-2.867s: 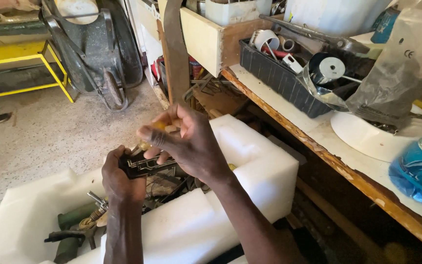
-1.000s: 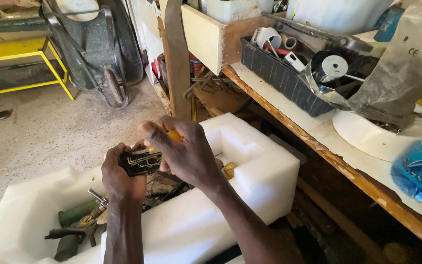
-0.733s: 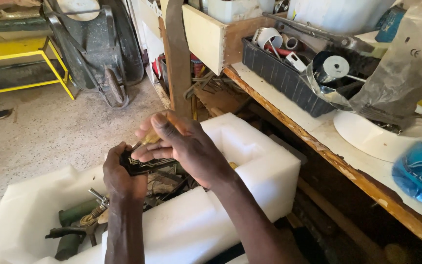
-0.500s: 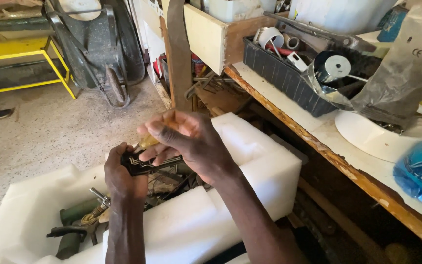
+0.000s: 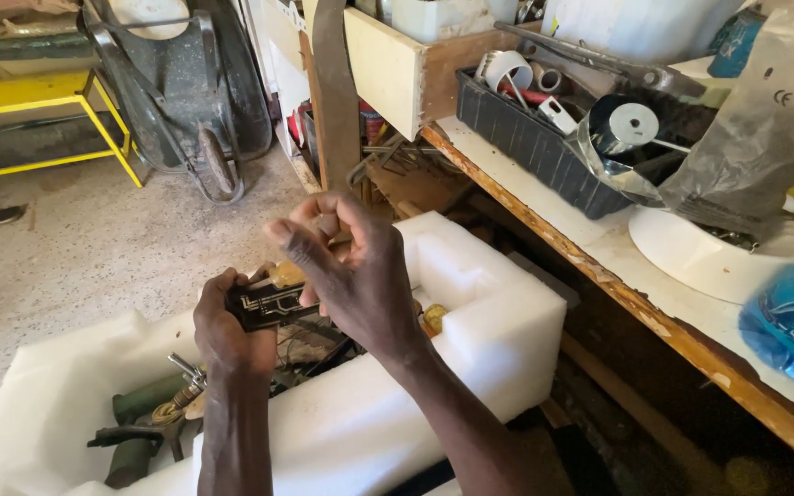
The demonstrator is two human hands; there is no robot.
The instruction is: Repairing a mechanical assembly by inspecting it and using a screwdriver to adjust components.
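Right hand (image 5: 351, 276) had lifted a bit, fingers curled and pinching a small yellowish piece (image 5: 287, 273) | left hand (image 5: 232, 326) was clenched round a little black part (image 5: 264, 303), held over the white foam box (image 5: 498, 321) | workbench (image 5: 599, 248) with dark tray (image 5: 526, 147) beyond, wheelbarrow (image 5: 186, 92) furthest back

Two bare, sleeveless forearms

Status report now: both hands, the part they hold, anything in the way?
Left hand grips small black part. Right hand on yellow-handled tool against it. White foam box below; nothing blocking.
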